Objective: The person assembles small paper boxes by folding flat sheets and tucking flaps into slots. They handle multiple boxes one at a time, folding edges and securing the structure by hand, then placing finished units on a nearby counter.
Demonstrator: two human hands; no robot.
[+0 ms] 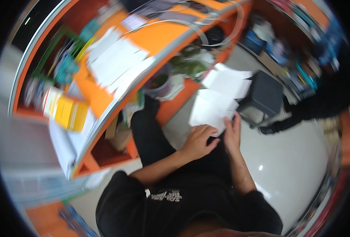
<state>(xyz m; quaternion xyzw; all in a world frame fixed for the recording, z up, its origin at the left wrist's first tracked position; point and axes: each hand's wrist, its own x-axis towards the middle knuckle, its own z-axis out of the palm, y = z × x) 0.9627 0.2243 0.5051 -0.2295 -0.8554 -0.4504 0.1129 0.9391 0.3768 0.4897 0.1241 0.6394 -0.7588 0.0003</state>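
Note:
An unfolded white cardboard box (212,107) with flaps spreads out in front of my lap. My left hand (200,142) lies over its lower edge, fingers slightly bent. The left thumb stands apart from the fingers, with a dark gap between them. At the lower right edge of the cardboard, my right hand (232,134) holds it, thumb on the near face and fingers along the side. Part of the right fingers' grip is hard to make out because of blur.
An orange desk (155,37) with white sheets (115,59) and a yellow-white box (67,112) runs along the left. A dark grey stool (264,93) stands beyond the cardboard. A person's dark-clothed leg (313,108) is at right, near cluttered shelves (277,55). A potted plant (159,81) sits below the desk.

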